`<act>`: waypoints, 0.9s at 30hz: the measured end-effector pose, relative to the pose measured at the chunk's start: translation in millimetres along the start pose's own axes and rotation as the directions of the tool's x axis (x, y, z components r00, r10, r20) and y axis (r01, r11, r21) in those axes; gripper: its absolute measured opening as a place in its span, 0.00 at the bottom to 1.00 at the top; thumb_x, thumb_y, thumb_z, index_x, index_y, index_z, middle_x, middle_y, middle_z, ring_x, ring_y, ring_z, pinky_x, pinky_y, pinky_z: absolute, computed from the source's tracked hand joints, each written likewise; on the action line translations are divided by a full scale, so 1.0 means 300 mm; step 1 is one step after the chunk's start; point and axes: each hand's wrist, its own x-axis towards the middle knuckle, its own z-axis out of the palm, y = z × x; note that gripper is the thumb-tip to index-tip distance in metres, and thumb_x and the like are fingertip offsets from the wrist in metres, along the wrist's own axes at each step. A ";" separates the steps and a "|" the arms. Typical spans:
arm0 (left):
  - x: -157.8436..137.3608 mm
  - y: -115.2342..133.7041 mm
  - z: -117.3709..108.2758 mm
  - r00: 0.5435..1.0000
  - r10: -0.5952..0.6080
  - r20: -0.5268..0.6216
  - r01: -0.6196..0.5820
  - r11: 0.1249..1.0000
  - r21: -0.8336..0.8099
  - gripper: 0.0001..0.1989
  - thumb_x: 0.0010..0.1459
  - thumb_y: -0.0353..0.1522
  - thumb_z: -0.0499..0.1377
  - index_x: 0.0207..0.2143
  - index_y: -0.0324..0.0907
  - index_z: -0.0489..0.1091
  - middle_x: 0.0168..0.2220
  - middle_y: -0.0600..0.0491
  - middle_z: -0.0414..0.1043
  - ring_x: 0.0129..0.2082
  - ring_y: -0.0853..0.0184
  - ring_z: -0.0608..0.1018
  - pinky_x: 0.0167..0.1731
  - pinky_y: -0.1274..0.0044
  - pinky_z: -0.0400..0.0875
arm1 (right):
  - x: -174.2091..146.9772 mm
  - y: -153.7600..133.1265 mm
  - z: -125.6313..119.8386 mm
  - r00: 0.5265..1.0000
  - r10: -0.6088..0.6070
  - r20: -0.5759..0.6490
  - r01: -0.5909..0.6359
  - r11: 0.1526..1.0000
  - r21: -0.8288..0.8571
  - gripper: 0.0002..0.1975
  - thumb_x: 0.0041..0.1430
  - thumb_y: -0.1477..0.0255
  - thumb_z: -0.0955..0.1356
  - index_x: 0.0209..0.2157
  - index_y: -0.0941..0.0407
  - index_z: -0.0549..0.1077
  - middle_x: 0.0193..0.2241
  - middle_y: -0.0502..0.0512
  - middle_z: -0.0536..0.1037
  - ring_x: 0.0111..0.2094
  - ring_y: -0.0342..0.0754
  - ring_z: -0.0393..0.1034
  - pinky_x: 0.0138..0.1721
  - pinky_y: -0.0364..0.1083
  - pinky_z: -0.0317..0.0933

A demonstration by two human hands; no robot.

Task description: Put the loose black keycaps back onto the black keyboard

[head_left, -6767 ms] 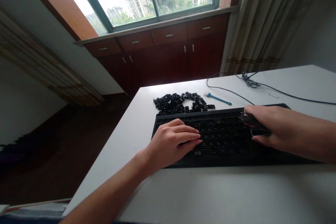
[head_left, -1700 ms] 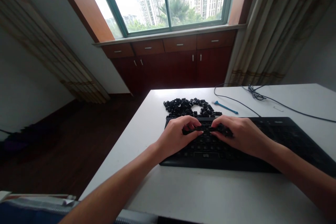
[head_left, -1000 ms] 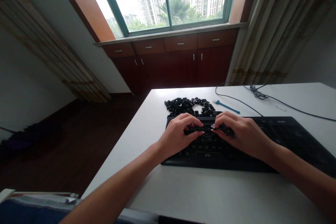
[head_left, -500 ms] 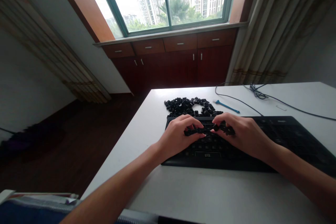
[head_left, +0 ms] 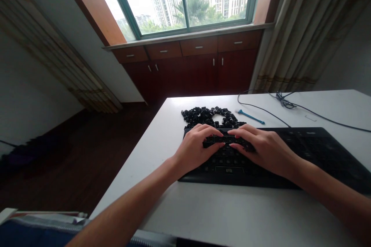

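A black keyboard (head_left: 237, 179) lies on the white table under both hands. My left hand (head_left: 199, 141) rests over its left part, thumb and index finger apart, with a dark row of the keyboard showing between them. Close beside it, my right hand (head_left: 262, 144) has thumb and index tips spread at the same row. Dark pieces that look like keycaps (head_left: 249, 146) sit under its curled fingers, partly hidden. Behind the keyboard lies a heap of loose black keycaps (head_left: 199, 115), curving round a bare spot.
A small blue brush (head_left: 251, 117) lies behind the keyboard, near its black cable (head_left: 285, 102). A thin bent wire (head_left: 310, 118) is on the right of the white table (head_left: 232, 212). Past the table stand a wooden cabinet (head_left: 199, 65) and a window.
My right thumb and index finger have spread apart and moved slightly left, and the dark keycap between their tips no longer shows there. My left index finger has straightened a little.
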 end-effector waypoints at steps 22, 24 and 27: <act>0.003 -0.021 -0.003 0.995 0.016 0.100 -0.023 0.997 0.070 0.11 0.62 0.38 0.61 0.46 0.48 0.73 0.45 0.53 0.77 0.47 0.63 0.76 0.49 0.68 0.73 | 0.056 -0.055 0.013 0.985 0.169 -0.026 -0.170 0.985 -0.038 0.12 0.69 0.67 0.61 0.47 0.53 0.74 0.43 0.54 0.79 0.39 0.48 0.75 0.35 0.45 0.62; 0.005 -0.022 -0.003 0.994 0.030 0.102 -0.038 0.996 0.077 0.10 0.62 0.37 0.61 0.46 0.48 0.73 0.46 0.53 0.77 0.47 0.62 0.76 0.49 0.68 0.73 | 0.056 -0.054 0.017 0.984 0.175 -0.036 -0.176 0.984 -0.032 0.11 0.68 0.68 0.62 0.46 0.53 0.73 0.43 0.53 0.79 0.39 0.48 0.75 0.35 0.45 0.61; 0.008 -0.022 -0.002 0.994 0.045 0.102 -0.054 0.995 0.085 0.10 0.62 0.37 0.61 0.46 0.48 0.73 0.46 0.53 0.77 0.47 0.62 0.76 0.49 0.68 0.74 | 0.057 -0.053 0.022 0.983 0.176 -0.047 -0.177 0.984 -0.014 0.10 0.68 0.68 0.62 0.45 0.53 0.73 0.41 0.52 0.80 0.40 0.48 0.75 0.37 0.45 0.62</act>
